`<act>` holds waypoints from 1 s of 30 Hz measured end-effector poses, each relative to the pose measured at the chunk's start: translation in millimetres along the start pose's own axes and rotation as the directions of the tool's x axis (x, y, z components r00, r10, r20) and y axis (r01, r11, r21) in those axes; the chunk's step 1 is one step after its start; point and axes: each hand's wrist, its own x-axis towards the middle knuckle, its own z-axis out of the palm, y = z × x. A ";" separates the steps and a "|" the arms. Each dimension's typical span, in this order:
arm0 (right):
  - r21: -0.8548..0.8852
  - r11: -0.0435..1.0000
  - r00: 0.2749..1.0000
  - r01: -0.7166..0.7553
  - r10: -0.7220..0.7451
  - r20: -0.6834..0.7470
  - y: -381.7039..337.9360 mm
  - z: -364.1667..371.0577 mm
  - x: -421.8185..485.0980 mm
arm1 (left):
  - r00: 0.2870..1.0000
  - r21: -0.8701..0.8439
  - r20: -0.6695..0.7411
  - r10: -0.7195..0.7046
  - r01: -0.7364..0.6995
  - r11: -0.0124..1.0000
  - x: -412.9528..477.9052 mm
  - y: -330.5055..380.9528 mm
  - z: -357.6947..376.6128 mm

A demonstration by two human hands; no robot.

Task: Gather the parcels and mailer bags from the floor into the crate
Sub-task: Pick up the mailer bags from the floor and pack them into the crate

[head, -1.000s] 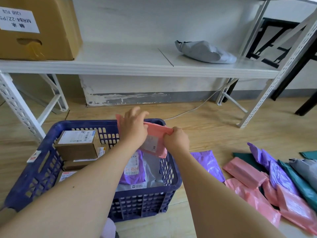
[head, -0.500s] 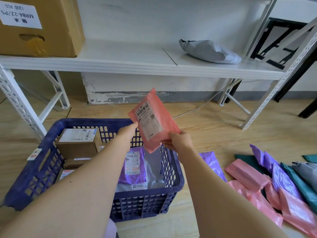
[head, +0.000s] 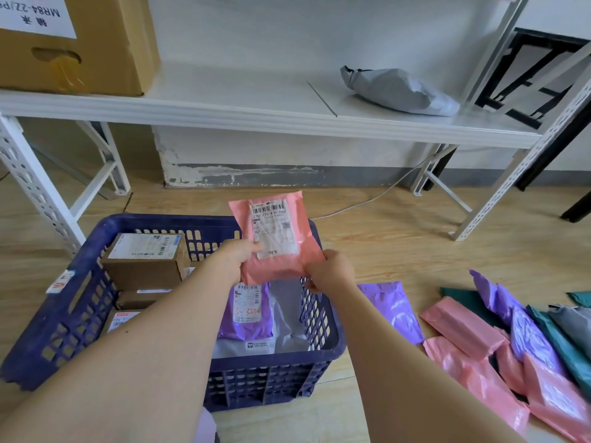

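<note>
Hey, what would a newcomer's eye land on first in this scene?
Most likely the pink mailer bag, its label facing the camera, held by the left hand and right hand above the blue crate at centre. Next, the colourful heap of mailer bags on the floor at right.

Our left hand [head: 238,254] and right hand [head: 332,271] hold a pink plastic mailer bag [head: 278,238], label up, above the dark blue slatted plastic crate [head: 265,382].
</note>
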 end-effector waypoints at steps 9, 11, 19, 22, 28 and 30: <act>-0.255 0.962 0.995 -0.094 0.097 -0.002 10.6 26.3 20.5 | 0.991 0.228 -0.129 -0.026 0.055 0.972 47.9 -28.8 6.0; -0.371 0.920 0.991 -0.130 0.132 -0.021 13.5 31.6 24.9 | 0.986 0.313 -0.163 -0.041 0.091 0.945 55.8 -39.5 11.8; -0.623 0.775 0.987 -0.109 0.158 0.024 32.6 60.9 54.6 | 0.974 0.404 -0.225 -0.016 0.108 0.909 101.9 -84.0 30.1; -0.717 0.698 0.992 -0.001 0.090 0.087 41.3 67.7 64.9 | 0.978 0.440 -0.202 -0.046 0.133 0.888 117.4 -97.4 33.3; -0.855 0.499 0.980 0.139 0.055 0.192 53.9 80.4 88.2 | 0.987 0.493 -0.157 -0.037 0.111 0.863 138.0 -117.4 42.5; -0.865 0.473 0.977 0.169 0.034 0.210 57.1 82.6 94.4 | 0.990 0.502 -0.142 -0.008 0.079 0.861 143.4 -122.4 40.9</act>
